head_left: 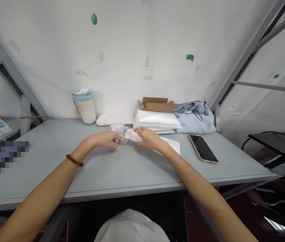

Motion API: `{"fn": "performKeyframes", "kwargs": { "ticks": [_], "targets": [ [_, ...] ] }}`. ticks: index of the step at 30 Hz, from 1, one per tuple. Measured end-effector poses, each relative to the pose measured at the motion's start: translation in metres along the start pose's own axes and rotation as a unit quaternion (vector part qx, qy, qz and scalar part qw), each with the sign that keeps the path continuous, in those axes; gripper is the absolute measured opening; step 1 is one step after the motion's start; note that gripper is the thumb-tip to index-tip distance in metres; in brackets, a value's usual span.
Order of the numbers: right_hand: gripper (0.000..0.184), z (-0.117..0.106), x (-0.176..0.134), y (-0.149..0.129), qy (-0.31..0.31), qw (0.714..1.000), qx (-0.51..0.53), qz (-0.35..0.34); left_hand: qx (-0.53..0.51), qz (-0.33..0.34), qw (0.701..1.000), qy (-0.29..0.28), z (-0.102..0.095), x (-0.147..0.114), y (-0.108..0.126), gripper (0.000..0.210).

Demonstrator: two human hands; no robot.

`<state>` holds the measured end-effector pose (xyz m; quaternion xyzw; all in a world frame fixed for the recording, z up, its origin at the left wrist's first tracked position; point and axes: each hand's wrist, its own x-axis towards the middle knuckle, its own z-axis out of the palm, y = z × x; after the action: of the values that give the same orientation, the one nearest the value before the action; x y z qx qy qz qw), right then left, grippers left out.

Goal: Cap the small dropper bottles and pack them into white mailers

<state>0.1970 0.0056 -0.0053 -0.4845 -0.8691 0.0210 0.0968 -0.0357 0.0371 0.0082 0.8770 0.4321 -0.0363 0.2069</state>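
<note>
My left hand [109,139], with a dark red beaded bracelet at its wrist, has its thumb and fingers pinched on a small whitish, see-through piece [117,146] low over the table. What exactly the piece is, I cannot make out. My right hand [147,136] is closed around a small white box [131,135], whose near end is partly covered by the fingers. Between and behind the hands lie clear plastic pieces [119,129]. A white padded envelope [171,145] rests flat, partly under my right wrist.
Along the wall stand a cream tumbler with a blue lid [85,107], a flat white packet [114,119], stacked bubble mailers [158,118], an open cardboard box [157,105] and a light blue cloth [195,117]. A phone [203,149] lies at the right of the grey table [102,178].
</note>
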Motion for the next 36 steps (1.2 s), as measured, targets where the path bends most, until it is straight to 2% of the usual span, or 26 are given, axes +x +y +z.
{"fn": "performKeyframes", "kwargs": {
  "ticks": [2, 4, 8, 10, 14, 20, 26, 29, 33, 36],
  "targets": [
    [0.053, 0.001, 0.000, 0.001, -0.009, 1.000, 0.000, 0.002, -0.032, 0.010, 0.999, 0.025, -0.005, -0.004, 0.001, 0.027],
    [0.053, 0.001, 0.000, 0.001, -0.012, 1.000, -0.003, 0.004, -0.085, 0.009, 0.993, 0.085, -0.013, -0.009, 0.002, 0.028],
    [0.053, 0.002, 0.000, 0.003, -0.018, 1.000, 0.001, 0.004, -0.203, -0.028, 0.948, 0.244, -0.026, -0.022, -0.003, 0.032],
    [0.054, 0.002, 0.000, 0.003, -0.013, 1.000, 0.006, 0.004, -0.246, -0.035, 0.928, 0.279, -0.028, -0.025, -0.006, 0.033],
    [0.054, 0.001, 0.001, 0.002, 0.010, 1.000, 0.021, 0.008, -0.290, -0.030, 0.922, 0.255, -0.021, -0.019, -0.006, 0.036],
    [0.052, 0.000, 0.002, 0.001, 0.032, 0.998, 0.057, 0.010, -0.351, -0.006, 0.914, 0.203, 0.003, 0.008, 0.002, 0.040],
    [0.055, -0.001, 0.001, -0.002, 0.033, 0.997, 0.072, 0.011, -0.356, -0.069, 0.895, 0.261, 0.010, 0.018, -0.004, 0.043],
    [0.053, -0.002, 0.000, -0.003, 0.031, 0.997, 0.070, 0.013, -0.354, -0.077, 0.892, 0.269, 0.012, 0.018, -0.002, 0.044],
    [0.049, 0.000, 0.001, -0.001, 0.031, 0.997, 0.065, 0.009, -0.310, -0.088, 0.903, 0.283, 0.020, 0.020, 0.007, 0.036],
    [0.047, 0.003, 0.002, 0.001, 0.031, 0.997, 0.064, 0.006, -0.234, -0.014, 0.938, 0.254, 0.022, 0.019, 0.014, 0.034]
  ]
}}
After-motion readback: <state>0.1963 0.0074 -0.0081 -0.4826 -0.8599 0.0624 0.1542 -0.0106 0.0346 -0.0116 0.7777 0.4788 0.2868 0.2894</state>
